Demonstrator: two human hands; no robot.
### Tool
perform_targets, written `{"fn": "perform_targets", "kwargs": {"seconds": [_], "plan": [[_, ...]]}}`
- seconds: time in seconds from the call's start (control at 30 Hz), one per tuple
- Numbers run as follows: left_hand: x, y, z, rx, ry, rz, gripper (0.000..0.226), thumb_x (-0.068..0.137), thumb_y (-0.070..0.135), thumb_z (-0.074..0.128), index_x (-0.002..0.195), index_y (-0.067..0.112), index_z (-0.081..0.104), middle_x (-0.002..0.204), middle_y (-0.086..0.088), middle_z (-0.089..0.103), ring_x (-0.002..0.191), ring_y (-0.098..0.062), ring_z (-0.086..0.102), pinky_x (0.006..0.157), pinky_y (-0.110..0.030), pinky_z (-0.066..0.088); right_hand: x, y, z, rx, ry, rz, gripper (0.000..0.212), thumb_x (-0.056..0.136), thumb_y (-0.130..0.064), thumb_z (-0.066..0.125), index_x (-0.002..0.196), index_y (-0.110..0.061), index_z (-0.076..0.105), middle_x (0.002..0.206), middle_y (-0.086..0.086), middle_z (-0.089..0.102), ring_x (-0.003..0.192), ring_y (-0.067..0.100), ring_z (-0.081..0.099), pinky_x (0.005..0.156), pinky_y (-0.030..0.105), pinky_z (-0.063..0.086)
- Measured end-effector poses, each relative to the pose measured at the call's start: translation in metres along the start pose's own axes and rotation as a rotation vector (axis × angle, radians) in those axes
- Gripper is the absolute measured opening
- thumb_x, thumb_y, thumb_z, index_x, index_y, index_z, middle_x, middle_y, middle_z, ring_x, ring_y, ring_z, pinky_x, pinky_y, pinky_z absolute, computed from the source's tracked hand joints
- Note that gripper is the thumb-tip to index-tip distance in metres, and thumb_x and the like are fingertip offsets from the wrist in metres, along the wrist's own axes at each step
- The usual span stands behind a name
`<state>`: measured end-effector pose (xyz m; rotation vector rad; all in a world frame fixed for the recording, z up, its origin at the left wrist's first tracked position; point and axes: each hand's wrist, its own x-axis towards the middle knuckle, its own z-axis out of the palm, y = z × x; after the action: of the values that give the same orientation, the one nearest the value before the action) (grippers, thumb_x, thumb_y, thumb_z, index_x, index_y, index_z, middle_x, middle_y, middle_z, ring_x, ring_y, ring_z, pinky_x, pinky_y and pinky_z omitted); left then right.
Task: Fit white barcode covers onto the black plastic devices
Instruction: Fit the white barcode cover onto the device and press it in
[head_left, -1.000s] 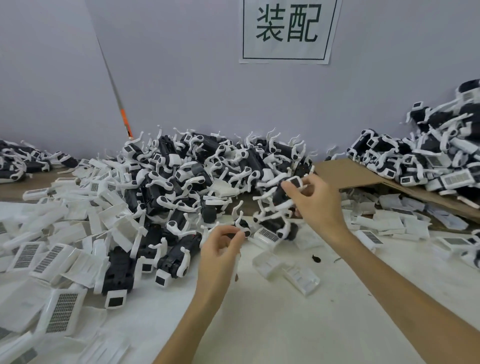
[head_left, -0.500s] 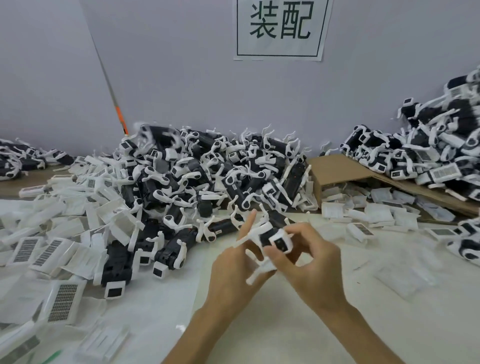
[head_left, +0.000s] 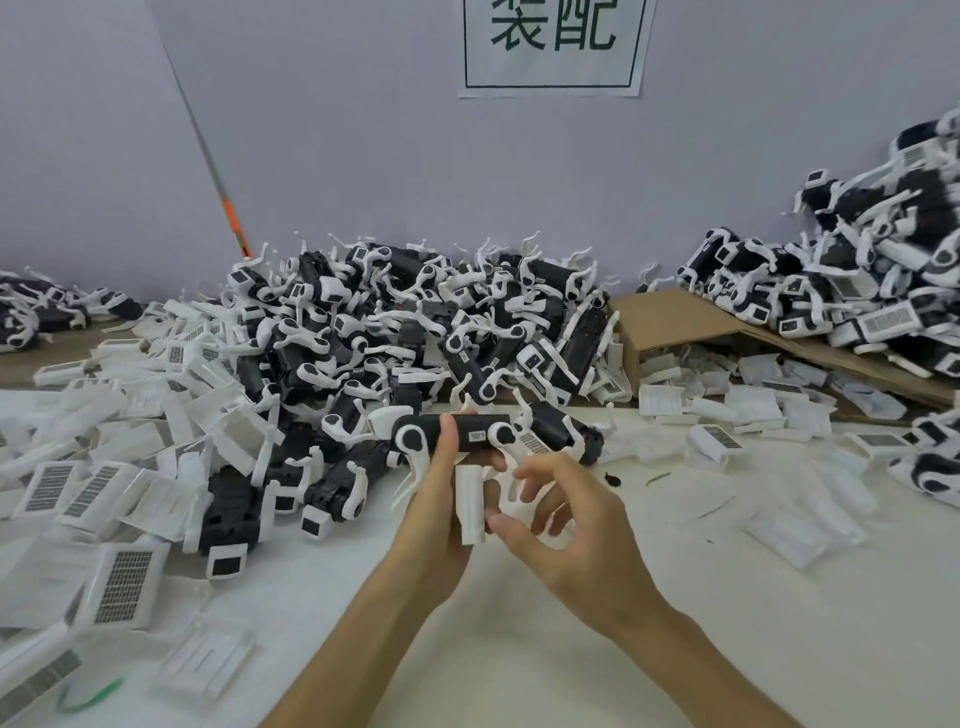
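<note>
– Hands first: how do they stand?
– Left hand grips 1 black device, thumb over its top; right hand hangs just beside it, fingers spread and loosely bent, holding nothing; the 2 hands are near but apart.
– And the cover?
– 1 white cover lies against the left hand's fingers, directly under the device; whether it is gripped cannot be told; the device's long axis runs left to right, the cover's crosswise, toward the person; the right thumb is just beside the cover's near end, so that hand probably turns it.
– Counts?
– 3 heaps of devices; loose covers beyond counting on the table; 1 cardboard sheet; 1 wall sign.
</note>
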<state>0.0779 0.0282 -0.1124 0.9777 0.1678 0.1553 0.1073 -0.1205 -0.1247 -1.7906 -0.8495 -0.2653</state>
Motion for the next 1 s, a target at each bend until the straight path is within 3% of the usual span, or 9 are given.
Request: {"fn": "perform_targets", "kwargs": {"seconds": [0.17,0.3,0.4,0.5,0.57,0.63,0.73,0.8,1.0], "plan": [[0.001,-0.003,0.001,0.064,-0.06,-0.002,0.061,0.081,0.078,0.048,0.076,0.025,0.076,0.071,0.005,0.064,0.063,-0.014,0.066,0.056,-0.029,0.055,-0.002,-0.008,0.012,0.187,-0.06,0.175,0.022,0.079,-0.055,0.068,0.096,-0.043,0.061,0.081,-0.008,0.068,0.058,0.018,0.063,0.057,0.034,0.055],[0.0,-0.007,0.002,0.181,-0.054,-0.004,0.064,0.069,0.084,0.051,0.084,0.03,0.081,0.081,0.004,0.074,0.074,-0.015,0.072,0.052,-0.025,0.051,-0.003,-0.007,0.014,0.21,-0.091,0.237,0.011,0.095,-0.04,0.066,0.101,-0.047,0.06,0.093,-0.014,0.073,0.074,0.009,0.072,0.062,0.014,0.049],[0.001,-0.009,0.001,0.217,-0.015,0.022,0.062,0.065,0.085,0.052,0.089,0.036,0.08,0.089,0.007,0.077,0.082,-0.014,0.074,0.063,-0.024,0.055,-0.004,-0.006,0.016,0.263,-0.107,0.285,0.018,0.096,-0.031,0.066,0.103,-0.046,0.06,0.099,-0.014,0.075,0.087,0.008,0.074,0.071,0.016,0.051],[0.003,-0.01,0.0,0.176,0.009,0.051,0.058,0.062,0.084,0.057,0.078,0.033,0.078,0.078,0.008,0.07,0.077,-0.015,0.071,0.076,-0.034,0.054,-0.002,-0.008,0.012,0.326,-0.152,0.277,0.023,0.089,-0.027,0.076,0.104,-0.04,0.064,0.102,-0.009,0.074,0.089,0.013,0.073,0.075,0.021,0.053],[0.003,-0.006,0.0,0.135,0.01,0.077,0.064,0.068,0.081,0.058,0.09,0.023,0.077,0.079,0.002,0.066,0.079,-0.017,0.071,0.076,-0.034,0.057,0.0,-0.012,0.006,0.317,-0.18,0.201,0.027,0.082,-0.032,0.079,0.106,-0.036,0.067,0.102,-0.006,0.073,0.09,0.015,0.071,0.076,0.023,0.055],[0.005,-0.003,-0.002,0.112,-0.009,0.1,0.076,0.08,0.076,0.05,0.112,0.01,0.069,0.091,-0.01,0.066,0.085,-0.023,0.069,0.086,-0.04,0.054,0.002,-0.017,-0.002,0.33,-0.113,0.094,0.028,0.08,-0.038,0.076,0.108,-0.036,0.069,0.102,-0.005,0.073,0.093,0.016,0.069,0.076,0.022,0.054],[0.006,0.0,-0.001,0.055,-0.075,0.099,0.065,0.085,0.073,0.043,0.105,0.017,0.07,0.073,-0.005,0.053,0.054,-0.015,0.038,0.068,-0.031,0.037,0.009,-0.018,-0.017,0.329,0.173,-0.007,0.024,0.084,-0.04,0.07,0.108,-0.039,0.071,0.104,-0.008,0.073,0.093,0.014,0.068,0.074,0.018,0.052],[0.006,-0.001,0.002,0.1,-0.144,0.06,0.06,0.087,0.074,0.039,0.097,0.027,0.075,0.066,0.002,0.051,0.055,-0.015,0.025,0.057,-0.025,0.032,0.015,-0.013,-0.026,0.298,0.291,0.01,0.023,0.086,-0.04,0.069,0.108,-0.037,0.072,0.106,-0.009,0.073,0.095,0.014,0.068,0.074,0.02,0.053],[0.001,-0.012,0.006,0.366,-0.364,0.023,0.072,0.085,0.077,0.04,0.116,0.016,0.062,0.072,-0.011,0.059,0.05,-0.016,0.036,0.05,-0.022,0.035,0.016,-0.004,-0.029,0.231,0.28,0.077,0.017,0.087,-0.036,0.069,0.104,-0.034,0.072,0.102,-0.012,0.074,0.099,0.015,0.069,0.076,0.028,0.056]]}}
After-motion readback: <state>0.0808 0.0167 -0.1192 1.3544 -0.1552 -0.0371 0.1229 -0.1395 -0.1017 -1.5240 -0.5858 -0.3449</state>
